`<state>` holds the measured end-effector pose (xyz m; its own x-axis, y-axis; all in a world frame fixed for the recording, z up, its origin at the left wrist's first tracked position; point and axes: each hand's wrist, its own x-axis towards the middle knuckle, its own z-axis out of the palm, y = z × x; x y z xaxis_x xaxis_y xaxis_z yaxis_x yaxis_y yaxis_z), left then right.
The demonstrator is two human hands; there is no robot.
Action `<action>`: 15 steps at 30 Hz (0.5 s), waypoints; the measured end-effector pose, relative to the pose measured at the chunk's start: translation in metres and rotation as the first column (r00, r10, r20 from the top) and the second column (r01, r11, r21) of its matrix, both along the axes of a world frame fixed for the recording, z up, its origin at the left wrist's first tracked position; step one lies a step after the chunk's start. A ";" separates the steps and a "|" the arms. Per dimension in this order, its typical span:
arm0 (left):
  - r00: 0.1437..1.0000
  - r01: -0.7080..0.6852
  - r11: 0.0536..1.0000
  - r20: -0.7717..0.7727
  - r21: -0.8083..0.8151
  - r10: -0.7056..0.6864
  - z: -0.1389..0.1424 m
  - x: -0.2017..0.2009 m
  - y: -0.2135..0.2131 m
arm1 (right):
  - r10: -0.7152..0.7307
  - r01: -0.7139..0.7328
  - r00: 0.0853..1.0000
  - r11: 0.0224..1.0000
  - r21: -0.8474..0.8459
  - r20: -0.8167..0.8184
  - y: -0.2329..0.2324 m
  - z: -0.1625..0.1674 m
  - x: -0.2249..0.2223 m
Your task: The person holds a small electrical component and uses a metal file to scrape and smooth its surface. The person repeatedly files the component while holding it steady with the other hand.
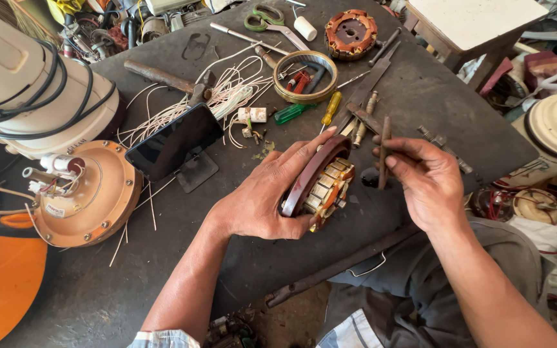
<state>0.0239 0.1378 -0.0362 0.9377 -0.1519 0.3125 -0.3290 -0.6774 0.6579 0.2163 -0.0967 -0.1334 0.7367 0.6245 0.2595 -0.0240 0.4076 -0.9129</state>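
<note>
My left hand (pixel 262 193) grips a round motor stator (pixel 323 183) on its edge over the dark worktable (pixel 433 96); its slotted core and reddish-brown windings face right. My right hand (pixel 423 177) holds a thin dark metal rod (pixel 383 151) upright just right of the stator, its lower end close to the core.
A black phone (pixel 172 140) leans on a stand beside loose white wires (pixel 227 96). A beige fan motor housing (pixel 88 193) lies at the left. Further back are a metal ring (pixel 304 77), green and yellow screwdrivers (pixel 311 109), scissors (pixel 265 16), a hammer (pixel 162 77) and a second stator (pixel 351 32).
</note>
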 end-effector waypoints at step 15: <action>1.000 0.003 1.000 0.008 -0.013 -0.003 -0.003 0.000 0.000 | 0.104 -0.097 0.993 0.990 0.099 -0.064 0.009 0.000 0.001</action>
<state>0.0240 0.1380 -0.0389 0.9348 -0.1506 0.3217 -0.3361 -0.6681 0.6638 0.2172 -0.0874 -0.1337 0.6893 0.6711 0.2727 -0.1305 0.4853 -0.8645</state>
